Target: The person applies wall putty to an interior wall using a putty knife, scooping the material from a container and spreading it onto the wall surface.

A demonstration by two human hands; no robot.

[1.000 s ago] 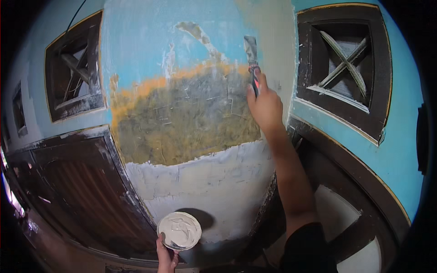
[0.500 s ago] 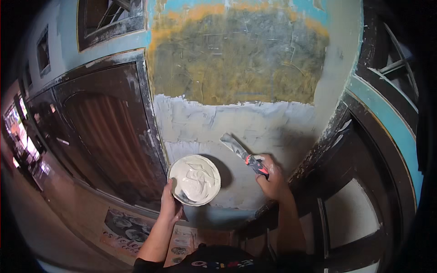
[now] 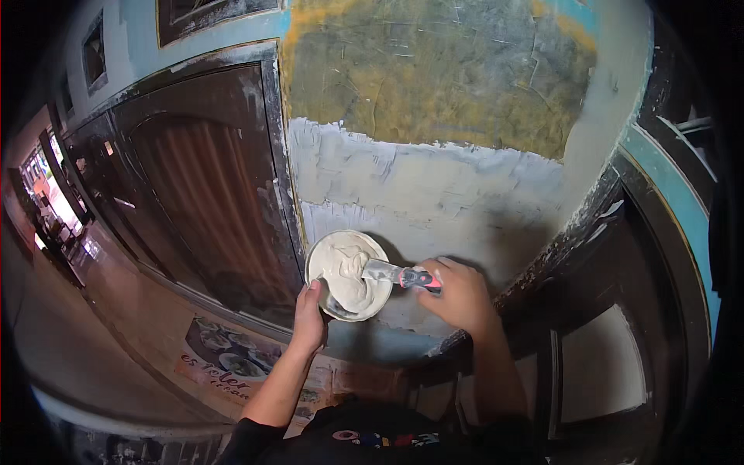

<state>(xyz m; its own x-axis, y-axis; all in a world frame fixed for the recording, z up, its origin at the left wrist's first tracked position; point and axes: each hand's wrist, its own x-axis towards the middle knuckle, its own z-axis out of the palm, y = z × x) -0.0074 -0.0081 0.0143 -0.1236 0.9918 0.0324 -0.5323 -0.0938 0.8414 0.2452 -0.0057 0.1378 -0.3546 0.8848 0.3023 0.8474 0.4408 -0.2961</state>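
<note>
My left hand [image 3: 310, 319] grips a round white tub [image 3: 309, 263] by its near left side, thumb over the rim. Thick off-white putty [image 3: 341, 267] fills much of it, with a dark patch of the bottom showing at the near edge. In my right hand [image 3: 459, 293] is a putty knife [image 3: 411, 277], held by its dark and red handle. Its blade reaches over the tub's right rim, and the tip lies in the putty. Ahead stands a wall whose lower band of pale filler [image 3: 434, 182] meets a rough grey-yellow patch [image 3: 449, 77] above.
A dark door with a curtained panel [image 3: 205, 194] stands to the left, its frame edging the wall. Another dark panelled door [image 3: 612, 333] is close on the right. A printed banner [image 3: 229, 356] lies low at the left, by the brown floor [image 3: 132, 302].
My right hand has brought the putty knife leftward from in front of the wall into the tub. The putty's surface has changed shape. The view has shifted, and the tub appears higher and farther right.
</note>
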